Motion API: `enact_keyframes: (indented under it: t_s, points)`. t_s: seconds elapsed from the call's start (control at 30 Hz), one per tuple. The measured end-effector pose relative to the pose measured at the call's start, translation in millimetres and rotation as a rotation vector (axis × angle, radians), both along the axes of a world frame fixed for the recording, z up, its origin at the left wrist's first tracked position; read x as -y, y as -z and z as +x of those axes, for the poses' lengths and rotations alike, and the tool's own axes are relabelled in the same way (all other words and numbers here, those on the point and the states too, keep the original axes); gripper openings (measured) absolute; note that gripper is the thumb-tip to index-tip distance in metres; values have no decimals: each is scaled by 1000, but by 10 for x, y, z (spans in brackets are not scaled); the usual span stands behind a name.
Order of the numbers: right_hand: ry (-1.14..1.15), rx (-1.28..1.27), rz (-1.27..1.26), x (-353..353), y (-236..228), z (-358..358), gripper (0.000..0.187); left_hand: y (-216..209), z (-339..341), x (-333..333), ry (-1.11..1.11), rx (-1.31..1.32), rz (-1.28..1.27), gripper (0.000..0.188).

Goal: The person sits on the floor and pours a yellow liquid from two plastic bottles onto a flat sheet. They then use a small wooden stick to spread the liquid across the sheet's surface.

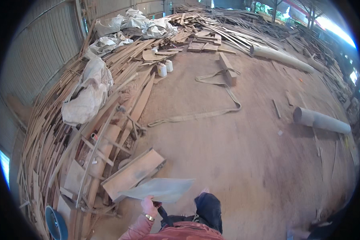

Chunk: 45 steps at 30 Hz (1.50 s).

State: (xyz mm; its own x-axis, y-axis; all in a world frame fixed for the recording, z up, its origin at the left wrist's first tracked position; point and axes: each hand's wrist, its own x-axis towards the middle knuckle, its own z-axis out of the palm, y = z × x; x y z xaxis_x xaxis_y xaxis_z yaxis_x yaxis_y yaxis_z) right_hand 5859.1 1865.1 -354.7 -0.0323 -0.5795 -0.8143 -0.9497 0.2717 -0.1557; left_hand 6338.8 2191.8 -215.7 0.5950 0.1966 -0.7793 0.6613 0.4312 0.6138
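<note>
My left hand (149, 207), with a gold-coloured watch at its wrist, is closed on the near edge of a thin, flat greyish sheet (162, 189). The sheet lies roughly level in front of my body and looks smooth and slightly shiny; its material is unclear. A small dark red part shows beside my fingers. Just beyond the sheet, a long wooden box or trough (134, 172) rests tilted on the floor. My right hand does not show. My dark-trousered knee (209, 210) is to the right of the sheet.
Long timber strips (48, 132) and a ladder-like frame (94, 154) line the left, with pale sacks (90, 92) on top. A strap (196, 116) loops round a wooden beam (228, 70). Two cylinders (322, 121) (282, 58) lie right. A blue basin (56, 224) stands lower left.
</note>
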Motion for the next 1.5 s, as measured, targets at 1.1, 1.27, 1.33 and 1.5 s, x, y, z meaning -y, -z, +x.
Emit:
enact_keyframes:
  t_s: [1.1,1.27,1.33,1.5]
  points:
    - [-109,574,-176,8131,16,11480,28,-114,9519,7536,75,76,76,21]
    - [-719,720,-108,9236,-510,14502,57,-409,11051,8445,68,125,218,21]
    - [-821,762,94,9495,-922,15668,49,-621,11583,8750,32,104,222,22]
    - [-1230,766,85,9789,-1573,18010,50,-803,12778,9421,-51,190,209,19]
